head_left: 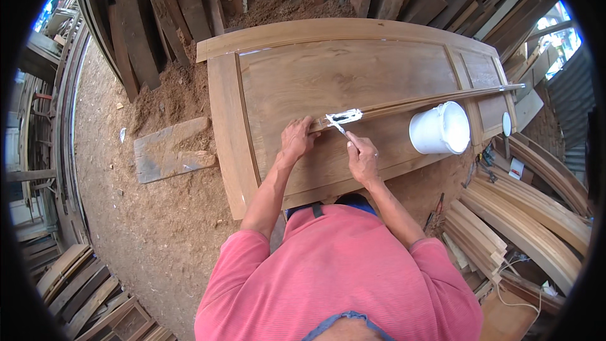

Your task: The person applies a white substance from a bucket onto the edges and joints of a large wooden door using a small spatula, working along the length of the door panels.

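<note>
A panelled wooden door (353, 76) lies flat before me. Across it runs a long, thin wooden moulding strip (429, 99), reaching past the door's far right end. My left hand (298, 138) is closed around the strip's near end. In my right hand (363, 159) is a slim tool (338, 125), its light tip touching a white-smeared, dark-centred patch (344, 117) by the strip. Whether that tool is a brush or a spatula, I cannot tell; nor whether the patch is a separate piece. A white bucket (440, 128) stands on the door, right of my right hand.
Planks (136, 25) lean upright behind the door, with sawdust (167, 104) at their feet. A worn board (173, 150) lies left of the door. Curved timber pieces (524, 215) are stacked at the right, near some hand tools (486, 158). A white round lid (506, 124) is by the door's right end.
</note>
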Demonstrator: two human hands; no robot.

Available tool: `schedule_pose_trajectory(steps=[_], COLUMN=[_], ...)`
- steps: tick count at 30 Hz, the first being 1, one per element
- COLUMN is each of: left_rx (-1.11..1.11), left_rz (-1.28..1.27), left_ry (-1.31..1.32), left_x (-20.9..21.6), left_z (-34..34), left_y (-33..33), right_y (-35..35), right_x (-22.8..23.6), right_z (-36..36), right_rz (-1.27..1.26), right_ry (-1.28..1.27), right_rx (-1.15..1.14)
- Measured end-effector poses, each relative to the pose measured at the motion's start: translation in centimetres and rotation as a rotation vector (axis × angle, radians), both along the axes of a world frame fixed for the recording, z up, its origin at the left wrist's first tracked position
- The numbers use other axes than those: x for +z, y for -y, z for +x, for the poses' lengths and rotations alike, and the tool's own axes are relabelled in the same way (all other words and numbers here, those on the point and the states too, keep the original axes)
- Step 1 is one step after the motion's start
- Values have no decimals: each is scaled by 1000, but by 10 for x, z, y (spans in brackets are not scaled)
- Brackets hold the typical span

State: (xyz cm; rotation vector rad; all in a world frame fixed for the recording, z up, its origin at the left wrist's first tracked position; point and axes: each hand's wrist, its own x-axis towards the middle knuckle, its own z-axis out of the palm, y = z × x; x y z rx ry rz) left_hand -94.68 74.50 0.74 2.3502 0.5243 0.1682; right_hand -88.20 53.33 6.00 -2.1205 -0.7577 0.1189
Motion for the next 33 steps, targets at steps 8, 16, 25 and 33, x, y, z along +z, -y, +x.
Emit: schedule_pose_trajectory(steps=[8,16,25,33], left_rx=[-3,-15,-1,1], left_rz=[8,13,3,30], left_ry=[-14,-42,-71,-12], left_x=[-4,-4,0,-4], left_z=[-1,1,2,0], left_y=[-1,-1,1,1], right_y=[17,4,13,0], right_x=[12,4,19,62], right_z=[7,12,19,47], right_rz=[-76,-68,-70,-244], right_ry=[66,-7,-2,-25], right_rx=[25,131,139,218])
